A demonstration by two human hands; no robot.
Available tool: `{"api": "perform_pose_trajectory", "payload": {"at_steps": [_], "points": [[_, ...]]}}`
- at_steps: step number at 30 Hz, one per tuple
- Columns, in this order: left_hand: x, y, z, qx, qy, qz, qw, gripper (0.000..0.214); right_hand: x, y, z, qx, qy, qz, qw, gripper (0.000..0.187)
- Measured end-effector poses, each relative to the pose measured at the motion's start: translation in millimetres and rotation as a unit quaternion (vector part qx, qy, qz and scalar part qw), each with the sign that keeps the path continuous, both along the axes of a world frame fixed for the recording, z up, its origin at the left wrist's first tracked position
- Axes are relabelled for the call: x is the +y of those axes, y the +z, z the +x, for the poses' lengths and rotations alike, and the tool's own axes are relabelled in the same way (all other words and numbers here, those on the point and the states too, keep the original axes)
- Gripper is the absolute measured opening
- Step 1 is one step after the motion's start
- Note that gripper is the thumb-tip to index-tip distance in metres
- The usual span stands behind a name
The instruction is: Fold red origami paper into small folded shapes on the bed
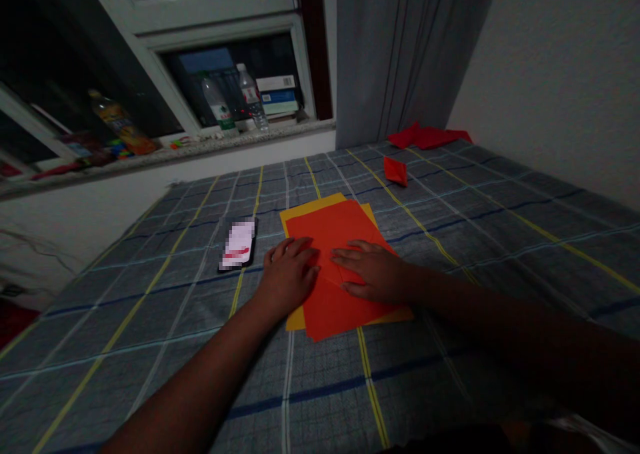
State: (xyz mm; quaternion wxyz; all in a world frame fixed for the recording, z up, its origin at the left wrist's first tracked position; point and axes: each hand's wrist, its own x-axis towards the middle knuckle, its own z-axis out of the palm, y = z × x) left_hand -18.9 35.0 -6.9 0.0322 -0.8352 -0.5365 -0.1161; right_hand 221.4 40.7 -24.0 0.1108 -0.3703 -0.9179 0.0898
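Observation:
A sheet of orange-red paper point(345, 231) lies on a yellow sheet point(306, 207) on the checked grey bedsheet point(450, 241). My left hand point(290, 274) rests at the paper's left edge, fingers loosely curled and pressing down on it. On the paper itself lies my right hand point(373, 267), flat with its fingers stretched toward the left hand. Between the two hands a small fold or crease of the red paper shows. Neither hand lifts anything.
A phone point(239, 244) lies left of the papers. A small folded red piece point(395, 170) and more red paper point(430, 136) lie farther back near the grey curtain point(400, 54). Bottles point(253, 97) and books stand on the window ledge point(165, 151). A white wall rises on the right.

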Motion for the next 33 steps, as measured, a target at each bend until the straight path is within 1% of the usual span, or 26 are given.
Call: {"api": "perform_pose_trajectory", "payload": {"at_steps": [3,6,8,9,11,13,14,16,17,18,21,25,29,31,33], "points": [[10,2.6,-12,0.001,0.048,-0.001,0.999,0.036,0,0.8,0,0.000,0.001,0.001,1.000,0.062],[17,3.8,-21,0.003,0.106,0.024,0.994,0.037,1,0.3,1,-0.002,0.005,0.000,1.000,0.063],[20,4.4,-23,-0.002,0.125,0.045,0.991,0.037,2,-0.4,1,-0.005,0.008,0.003,1.000,0.063],[20,5.0,-23,-0.008,0.122,0.055,0.991,0.038,2,-0.5,1,-0.006,0.009,0.004,1.000,0.063],[18,7.2,-21,-0.026,0.094,0.075,0.992,0.040,1,0.1,0,-0.008,0.007,0.005,1.000,0.063],[12,10.0,-13,-0.048,0.038,0.076,0.995,0.039,0,1.5,0,-0.009,0.001,0.005,1.000,0.064],[7,11.0,-8,-0.057,0.001,0.065,0.996,0.037,-1,2.2,-1,-0.008,-0.002,0.005,1.000,0.064],[-3,11.2,4,-0.063,-0.073,0.009,0.995,0.032,-2,3.4,-1,-0.006,-0.003,0.006,1.000,0.065],[-8,10.4,10,-0.048,-0.099,-0.023,0.994,0.029,-3,3.7,0,-0.004,-0.004,0.007,1.000,0.065],[-12,9.0,15,-0.029,-0.102,-0.035,0.994,0.026,-3,3.8,0,-0.002,-0.004,0.007,1.000,0.065],[-14,3.9,17,0.023,-0.067,-0.021,0.997,0.026,-3,2.9,0,0.000,-0.004,0.004,1.000,0.064],[5,1.4,-1,0.039,-0.012,-0.004,0.999,0.029,-1,1.9,0,-0.002,0.004,0.003,1.000,0.062],[23,5.3,-17,0.062,0.035,-0.018,0.997,0.026,-1,2.6,0,-0.015,0.007,0.005,1.000,0.062],[24,9.4,-19,0.080,0.048,-0.006,0.996,0.024,-1,3.1,0,-0.020,0.009,0.003,1.000,0.063],[20,14.7,-16,0.098,0.056,0.026,0.993,0.025,-1,3.1,0,-0.020,0.009,0.002,1.000,0.064]]}}
